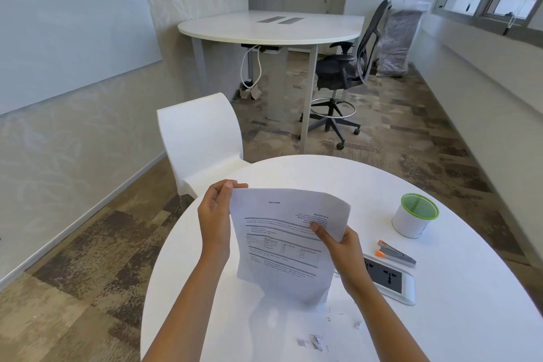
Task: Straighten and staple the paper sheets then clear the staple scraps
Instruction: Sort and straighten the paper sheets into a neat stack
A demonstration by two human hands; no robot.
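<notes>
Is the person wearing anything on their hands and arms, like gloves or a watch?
No, nothing that shows. The left hand and the right hand have no gloves and no rings that I can see. The left arm and the right arm are bare all the way to the bottom of the picture: no sleeves, no watch, no bracelet.
</notes>
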